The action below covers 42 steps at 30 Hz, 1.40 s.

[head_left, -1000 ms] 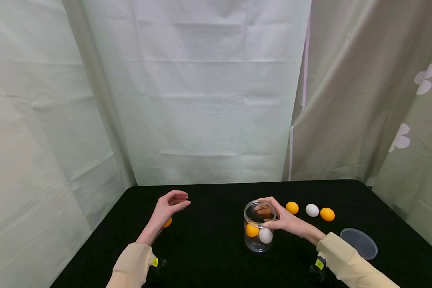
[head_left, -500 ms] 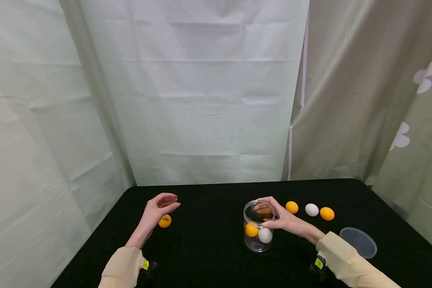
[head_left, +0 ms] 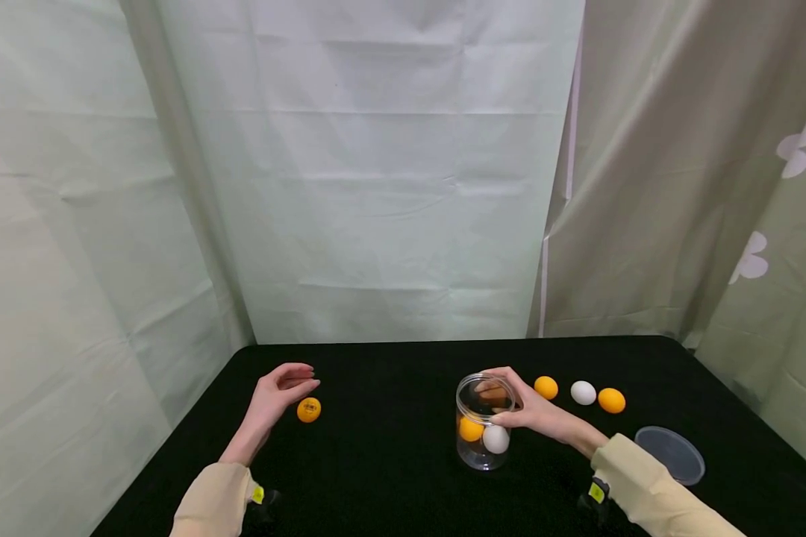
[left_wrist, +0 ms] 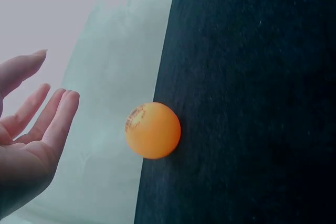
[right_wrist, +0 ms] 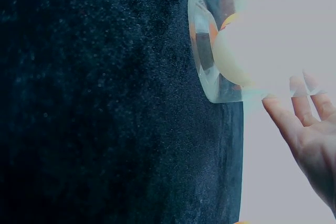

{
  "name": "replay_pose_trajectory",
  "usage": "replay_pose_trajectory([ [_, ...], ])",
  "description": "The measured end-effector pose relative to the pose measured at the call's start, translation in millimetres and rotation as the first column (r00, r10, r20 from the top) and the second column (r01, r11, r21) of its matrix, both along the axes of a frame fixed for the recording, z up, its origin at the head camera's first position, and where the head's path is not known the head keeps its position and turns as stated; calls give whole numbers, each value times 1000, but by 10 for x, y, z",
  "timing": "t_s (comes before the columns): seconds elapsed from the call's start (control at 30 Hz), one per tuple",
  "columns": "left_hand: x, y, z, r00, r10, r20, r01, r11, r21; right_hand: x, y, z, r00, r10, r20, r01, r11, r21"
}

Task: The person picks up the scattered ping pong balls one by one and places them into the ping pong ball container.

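Observation:
In the head view my right hand [head_left: 527, 409] grips a clear plastic jar [head_left: 477, 453] near its rim, thumb on the near side and fingers round the far side. The jar stands upright and lidless, with an orange ping-pong ball [head_left: 470, 429] and a white ping-pong ball [head_left: 495, 439] inside. My left hand [head_left: 278, 391] hovers on the left, holding nothing, its fingers slightly bent. A printed orange ping-pong ball [head_left: 309, 409] lies on the black table just right of that hand. The left wrist view shows this ball [left_wrist: 153, 130] apart from the fingertips [left_wrist: 71, 98].
Right of the jar, two orange balls [head_left: 545, 387] [head_left: 611, 400] and a white ball [head_left: 583, 392] sit in a row on the black table [head_left: 389, 477]. Nearer the right sleeve lies a round translucent lid [head_left: 670, 455]. Pale curtains [head_left: 389, 186] hang behind and at the sides.
My left hand has moved left and slightly down, uncovering the orange ball that it partly hid. The right hand and the jar have stayed in place.

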<state>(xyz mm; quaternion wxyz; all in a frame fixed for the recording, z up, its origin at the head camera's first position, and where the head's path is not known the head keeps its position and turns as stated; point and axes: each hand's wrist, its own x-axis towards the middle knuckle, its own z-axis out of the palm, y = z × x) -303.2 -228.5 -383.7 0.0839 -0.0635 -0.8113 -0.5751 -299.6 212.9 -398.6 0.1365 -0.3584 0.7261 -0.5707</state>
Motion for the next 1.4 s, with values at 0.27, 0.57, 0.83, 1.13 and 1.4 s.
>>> replay_pose_trajectory([
  [0.27,-3,-84,-57,1000,23,2,-23,1000,-17,-10,7,-21,1000,2,1,-2,1000,3],
  [0.57,11,-138,-81,998,63,13,-62,996,-57,-17,12,-36,1000,-1,3,1,1000,3],
  [0.83,-4,-176,-105,997,76,19,-75,996,-52,-8,19,-40,1000,-10,-4,11,1000,8],
  [1.13,-3,-242,-153,996,83,36,-81,995,-51,-6,12,-26,1000,-4,6,4,1000,7],
  [1.4,3,-266,-181,995,84,46,-82,995,-52,4,1,-4,1000,16,-2,-16,1000,-14],
])
